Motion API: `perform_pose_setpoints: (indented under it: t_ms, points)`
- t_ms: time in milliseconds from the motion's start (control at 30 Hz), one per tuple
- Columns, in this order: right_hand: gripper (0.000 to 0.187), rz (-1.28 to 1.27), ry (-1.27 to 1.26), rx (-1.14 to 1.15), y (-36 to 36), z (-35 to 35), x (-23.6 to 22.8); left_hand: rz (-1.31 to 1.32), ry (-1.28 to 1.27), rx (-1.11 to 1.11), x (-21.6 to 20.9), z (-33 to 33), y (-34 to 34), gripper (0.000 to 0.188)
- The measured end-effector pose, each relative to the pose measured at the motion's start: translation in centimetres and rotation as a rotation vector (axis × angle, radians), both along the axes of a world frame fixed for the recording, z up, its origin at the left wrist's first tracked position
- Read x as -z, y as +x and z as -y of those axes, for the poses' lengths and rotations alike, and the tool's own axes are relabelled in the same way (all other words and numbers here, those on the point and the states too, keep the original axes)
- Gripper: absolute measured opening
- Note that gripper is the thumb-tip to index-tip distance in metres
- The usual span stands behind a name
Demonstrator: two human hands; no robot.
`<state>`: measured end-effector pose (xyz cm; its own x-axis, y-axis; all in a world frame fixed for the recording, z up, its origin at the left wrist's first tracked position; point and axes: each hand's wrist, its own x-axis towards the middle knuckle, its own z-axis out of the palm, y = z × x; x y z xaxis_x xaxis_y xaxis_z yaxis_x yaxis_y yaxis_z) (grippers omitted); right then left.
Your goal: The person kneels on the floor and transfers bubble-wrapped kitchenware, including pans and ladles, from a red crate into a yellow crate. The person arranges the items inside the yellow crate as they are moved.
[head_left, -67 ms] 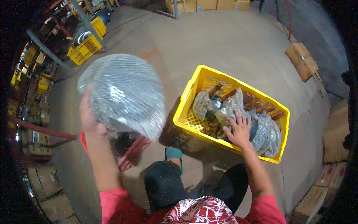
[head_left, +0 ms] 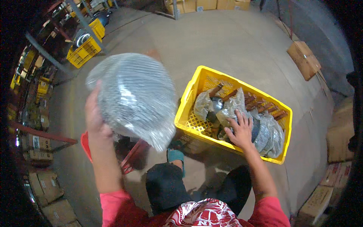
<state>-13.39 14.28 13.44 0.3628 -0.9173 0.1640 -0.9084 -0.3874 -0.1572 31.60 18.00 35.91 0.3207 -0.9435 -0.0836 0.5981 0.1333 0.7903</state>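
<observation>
Left of the yellow crate [head_left: 185,100], the left hand [head_left: 97,117] holds a rounded, plastic-wrapped bundle [head_left: 138,94] aloft, its fingers clamped on the bundle's side, partly hidden; inside the crate, the right hand [head_left: 242,131] touches wrapped pieces [head_left: 266,136], fingers spread apart. Brown rods [head_left: 270,109] line the crate's far side.

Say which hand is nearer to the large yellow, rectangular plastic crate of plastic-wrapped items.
Right. The right hand is over the crate, spread on a clear-wrapped item; the left hand is outside, left of it, holding a rounded, clear-plastic-wrapped bundle.
</observation>
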Motion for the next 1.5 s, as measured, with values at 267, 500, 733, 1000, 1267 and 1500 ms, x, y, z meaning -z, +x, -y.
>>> perform_pose_setpoints:
  t_ms: [267,500,733,1000,1267,1500]
  points:
    - [0.051,0.021,0.033,0.028,-0.5,0.1,0.4,0.015,0.48,0.598,6.7,10.7,-13.7,0.026]
    - [0.064,0.031,-0.004,0.01,-0.8,-0.1,0.8,0.158,0.68,0.761,18.0,18.3,-17.6,0.026]
    - [0.062,0.034,-0.035,-0.004,-1.1,0.2,0.5,0.401,0.823,0.717,28.0,20.3,-19.8,0.027]
    - [0.054,0.037,-0.023,0.001,-0.8,-0.1,0.6,0.047,0.683,0.821,27.1,12.4,-24.5,0.033]
    - [0.068,0.058,0.01,0.024,-0.7,0.0,0.1,0.941,0.362,0.628,27.0,9.0,-24.0,0.038]
    - [0.07,0.238,0.055,0.042,-1.2,-0.1,1.0,1.474,0.393,0.51,26.4,11.4,-25.6,0.045]
